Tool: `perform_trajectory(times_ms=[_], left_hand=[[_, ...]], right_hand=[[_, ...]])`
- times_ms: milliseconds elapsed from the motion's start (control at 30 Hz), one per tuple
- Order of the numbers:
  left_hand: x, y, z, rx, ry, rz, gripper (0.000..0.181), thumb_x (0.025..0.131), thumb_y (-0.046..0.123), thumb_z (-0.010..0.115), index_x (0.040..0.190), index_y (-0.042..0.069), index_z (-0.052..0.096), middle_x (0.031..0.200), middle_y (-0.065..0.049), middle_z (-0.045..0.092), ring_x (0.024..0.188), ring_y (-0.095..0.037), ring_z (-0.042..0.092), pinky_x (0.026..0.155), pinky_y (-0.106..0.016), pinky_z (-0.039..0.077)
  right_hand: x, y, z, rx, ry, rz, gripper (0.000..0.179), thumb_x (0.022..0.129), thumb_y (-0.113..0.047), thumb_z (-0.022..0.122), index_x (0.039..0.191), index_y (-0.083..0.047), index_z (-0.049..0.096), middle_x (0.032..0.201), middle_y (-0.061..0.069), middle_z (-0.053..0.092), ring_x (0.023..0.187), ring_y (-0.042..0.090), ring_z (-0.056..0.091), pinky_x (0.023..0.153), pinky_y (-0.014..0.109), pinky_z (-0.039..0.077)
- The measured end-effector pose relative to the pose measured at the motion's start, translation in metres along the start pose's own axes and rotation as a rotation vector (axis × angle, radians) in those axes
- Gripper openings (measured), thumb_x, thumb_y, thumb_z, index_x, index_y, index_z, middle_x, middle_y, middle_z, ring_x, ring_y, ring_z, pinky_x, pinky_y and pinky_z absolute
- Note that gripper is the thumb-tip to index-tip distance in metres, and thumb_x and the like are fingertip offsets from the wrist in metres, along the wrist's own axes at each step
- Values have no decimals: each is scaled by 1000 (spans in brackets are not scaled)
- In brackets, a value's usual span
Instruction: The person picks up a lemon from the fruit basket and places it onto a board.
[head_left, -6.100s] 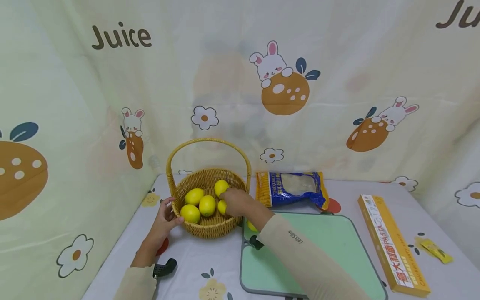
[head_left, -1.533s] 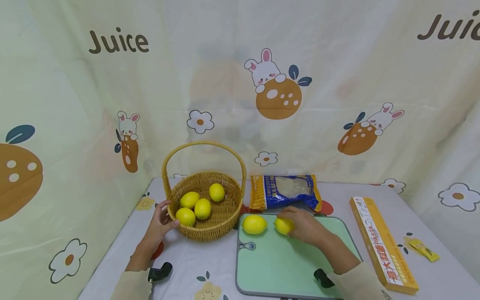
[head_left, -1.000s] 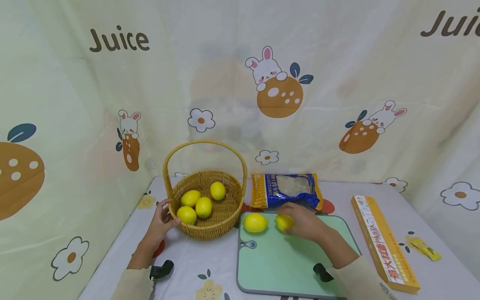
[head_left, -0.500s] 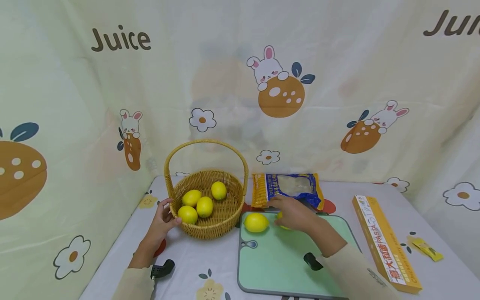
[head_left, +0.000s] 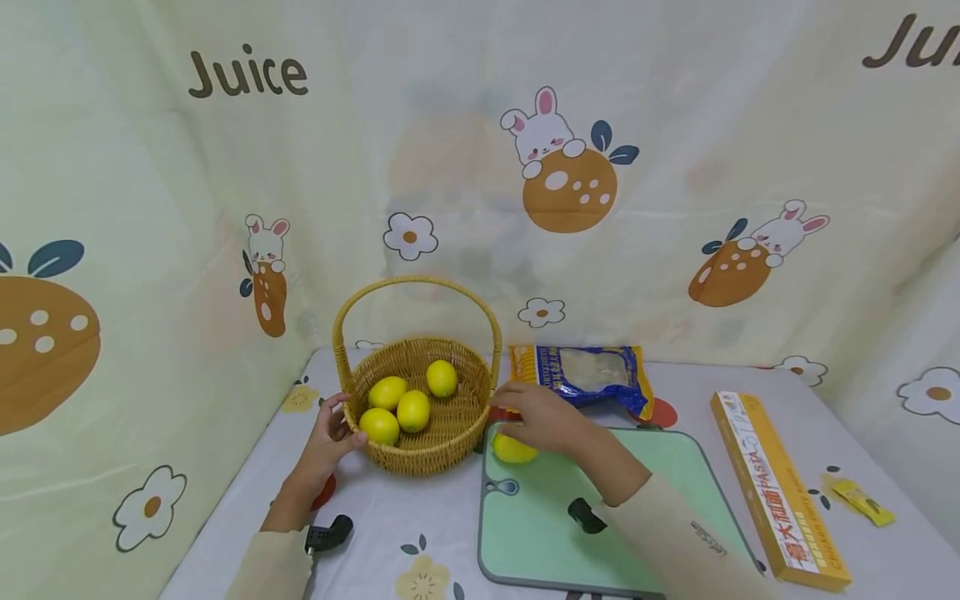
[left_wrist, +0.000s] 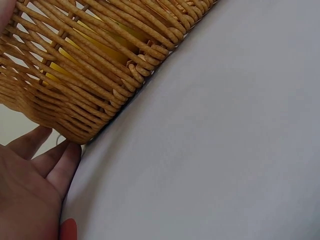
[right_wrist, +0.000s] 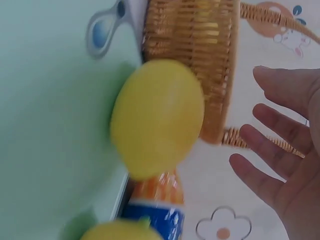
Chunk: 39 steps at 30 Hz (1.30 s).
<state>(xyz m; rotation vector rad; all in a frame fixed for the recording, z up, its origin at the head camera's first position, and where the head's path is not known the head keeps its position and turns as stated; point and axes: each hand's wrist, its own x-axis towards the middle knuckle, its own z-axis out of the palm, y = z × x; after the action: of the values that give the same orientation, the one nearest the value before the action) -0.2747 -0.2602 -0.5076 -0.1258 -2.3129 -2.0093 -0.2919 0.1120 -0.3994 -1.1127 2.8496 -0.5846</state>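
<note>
A wicker basket (head_left: 427,461) with a tall arched handle stands at the left and bears several yellow lemons (head_left: 414,411). My left hand (head_left: 324,442) holds its left side, thumb near the rim; in the left wrist view its fingers (left_wrist: 65,167) reach the lower edge of the weave. My right hand (head_left: 543,419) is in the air with nothing in it, fingers spread, near the basket's right side. Below it a lemon (head_left: 513,450) lies on the green cutting board (head_left: 570,525). A second lemon (right_wrist: 120,232) shows at the bottom of the right wrist view, hidden in the head view.
Behind the board lies a blue and orange pasta bag (head_left: 592,375). To the right are a long pasta box (head_left: 780,492) and a small yellow packet (head_left: 862,502). A printed curtain (head_left: 450,167) encloses the table at the back and sides.
A lemon went from the basket to the board beside the first. My right hand has let go of it, lifted and moved left towards the basket. My left hand stays at the basket.
</note>
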Motion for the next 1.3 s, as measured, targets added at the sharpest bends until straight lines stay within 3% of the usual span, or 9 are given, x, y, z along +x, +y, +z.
perform_trajectory(times_ms=[133, 267, 567, 867, 1100, 1167, 1300], left_hand=[[2, -1, 0, -7, 0, 6, 68, 93, 21, 68, 143, 19, 22, 156, -23, 20, 140, -39, 28, 111, -49, 25], [2, -3, -1, -3, -3, 13, 69, 93, 22, 68, 144, 18, 22, 156, -24, 20, 140, -40, 27, 111, -50, 25], [1, -7, -1, -12, -8, 4, 70, 93, 21, 68, 143, 17, 20, 156, -23, 20, 140, -39, 28, 111, -49, 24], [1, -2, -1, -17, -22, 37, 69, 93, 16, 67, 144, 15, 21, 155, -25, 21, 139, -40, 29, 109, -50, 27], [0, 1, -2, -33, -27, 21, 67, 94, 10, 64, 144, 15, 20, 156, -23, 21, 139, -38, 30, 110, -46, 27], [-3, 8, -1, -33, -34, 11, 67, 94, 9, 63, 145, 14, 20, 156, -23, 20, 140, -38, 29, 109, -46, 27], [-2, 7, -1, -30, -45, 19, 66, 95, 10, 63, 145, 16, 20, 156, -22, 20, 140, -37, 30, 108, -41, 31]], right_hand=[[12, -15, 2, -12, 17, -52, 36, 94, -24, 67, 128, -11, 64, 126, 3, 59, 112, 21, 57, 94, 37, 48], [26, -30, 9, -36, -26, -73, 37, 95, -24, 65, 130, -12, 62, 130, 2, 58, 118, 20, 54, 99, 37, 45], [55, -47, 41, 5, -57, -178, 30, 96, -10, 62, 125, -12, 65, 121, 1, 62, 112, 14, 57, 97, 30, 45], [87, -59, 60, 23, -91, -144, 32, 98, -21, 60, 129, -13, 62, 128, -2, 58, 117, 12, 54, 99, 29, 43], [102, -72, 64, 6, -57, -174, 43, 95, -18, 65, 137, -17, 57, 140, -2, 51, 130, 16, 44, 108, 34, 35], [106, -74, 67, -2, -59, -174, 45, 94, -19, 67, 138, -18, 56, 141, -2, 51, 131, 18, 43, 110, 35, 32], [112, -76, 72, 5, -81, -163, 50, 93, -25, 67, 141, -19, 53, 142, -5, 50, 132, 14, 42, 112, 34, 28]])
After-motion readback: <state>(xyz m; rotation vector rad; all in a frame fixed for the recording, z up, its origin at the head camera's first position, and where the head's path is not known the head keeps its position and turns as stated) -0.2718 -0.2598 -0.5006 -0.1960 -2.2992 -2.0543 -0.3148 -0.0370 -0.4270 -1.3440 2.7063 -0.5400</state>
